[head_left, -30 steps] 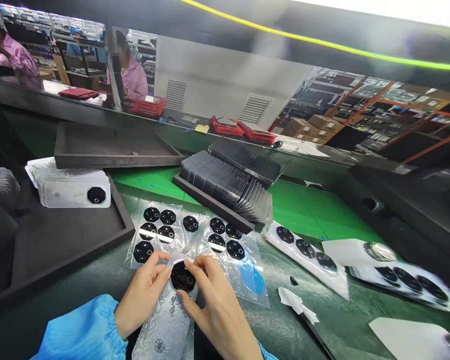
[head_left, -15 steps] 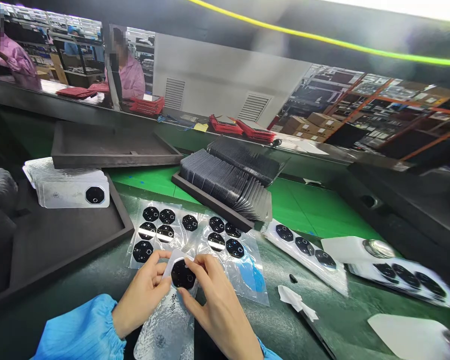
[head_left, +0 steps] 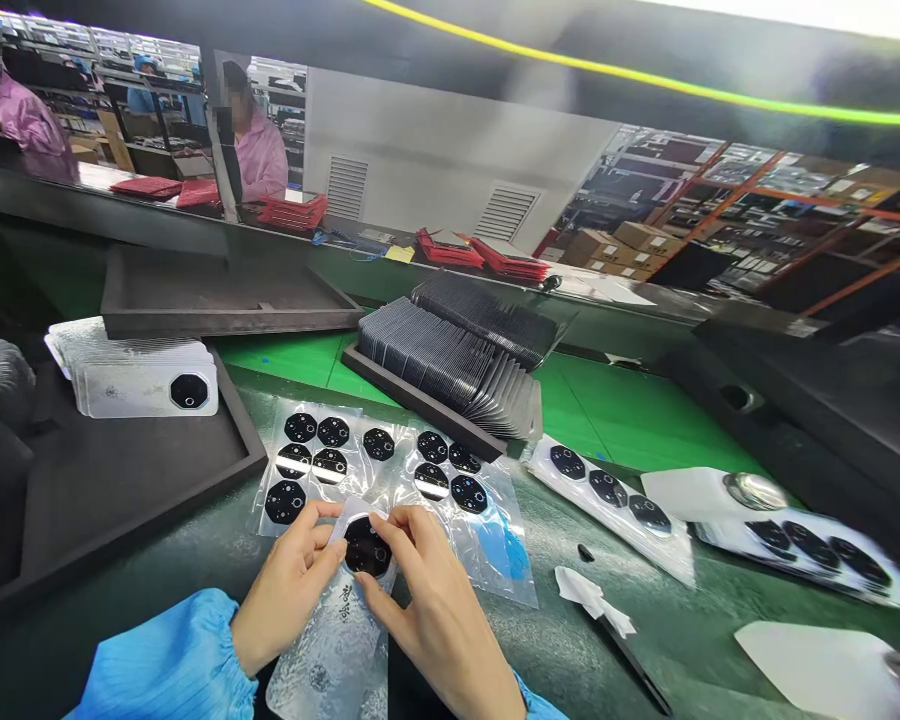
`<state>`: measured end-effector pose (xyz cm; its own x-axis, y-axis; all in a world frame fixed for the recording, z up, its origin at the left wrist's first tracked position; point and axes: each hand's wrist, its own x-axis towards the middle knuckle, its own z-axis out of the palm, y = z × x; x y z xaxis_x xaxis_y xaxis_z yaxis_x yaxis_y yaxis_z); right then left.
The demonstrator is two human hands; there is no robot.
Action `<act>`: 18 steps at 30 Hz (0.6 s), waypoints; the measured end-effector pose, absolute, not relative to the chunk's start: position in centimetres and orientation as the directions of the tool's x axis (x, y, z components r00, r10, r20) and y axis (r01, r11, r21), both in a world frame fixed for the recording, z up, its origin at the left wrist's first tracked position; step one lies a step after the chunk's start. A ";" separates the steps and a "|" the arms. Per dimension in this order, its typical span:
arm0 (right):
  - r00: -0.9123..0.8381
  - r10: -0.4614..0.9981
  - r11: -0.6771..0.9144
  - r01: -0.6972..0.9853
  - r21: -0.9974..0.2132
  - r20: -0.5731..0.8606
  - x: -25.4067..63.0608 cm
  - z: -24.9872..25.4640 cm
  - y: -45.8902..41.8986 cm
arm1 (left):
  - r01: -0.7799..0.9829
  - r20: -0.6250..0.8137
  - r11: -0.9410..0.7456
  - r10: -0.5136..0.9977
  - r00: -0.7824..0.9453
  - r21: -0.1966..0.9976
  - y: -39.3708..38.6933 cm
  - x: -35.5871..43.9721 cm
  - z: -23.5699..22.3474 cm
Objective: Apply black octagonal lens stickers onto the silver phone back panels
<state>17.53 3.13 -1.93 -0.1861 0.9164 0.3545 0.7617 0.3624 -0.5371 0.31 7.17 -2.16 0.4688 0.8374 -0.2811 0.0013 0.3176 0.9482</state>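
Note:
A silvery translucent phone back cover [head_left: 319,645] slants up from the bottom edge, with dark markings near its middle. My left hand [head_left: 283,592] grips its upper left edge between thumb and fingers. At its top end lies a black camera lens cover [head_left: 367,548], roughly octagonal. My right hand [head_left: 441,600] pinches this lens cover by its rim, thumb below and index finger above. Just beyond my hands, clear film sheets [head_left: 264,520] carry several more black lens covers [head_left: 286,502].
On the left, a dark tray [head_left: 135,490] bears a fanned stack of silvery covers [head_left: 131,385]. A black rack of thin dark plates [head_left: 427,350] stands mid-table. To the right lie a bagged strip of lens covers [head_left: 607,490] and a black tool with white wrapping [head_left: 630,660]. People sit beyond the barrier.
My left thumb has shifted slightly up and right, nearer the lens cover. The right hand keeps its pinch, and the view has moved very slightly.

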 end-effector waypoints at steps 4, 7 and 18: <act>-0.188 0.917 0.362 0.765 -0.533 0.353 17.2 -1.7 2.9 | 0.080 -0.229 0.215 0.896 0.380 0.973 7.2 0.4 -2.8; -0.199 0.917 0.365 0.768 -0.526 0.346 17.0 -1.6 2.8 | 0.142 -0.201 0.161 0.917 0.344 0.977 7.3 0.4 -3.3; -0.185 0.922 0.355 0.755 -0.552 0.340 17.7 -1.8 3.0 | -0.027 -0.188 0.244 0.809 0.557 0.969 7.1 0.3 -2.5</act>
<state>17.74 3.04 -1.77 -0.1847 0.9219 0.3404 0.7548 0.3549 -0.5517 0.32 7.08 -2.51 0.5572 0.8088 -0.1881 -0.0271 0.2441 0.9694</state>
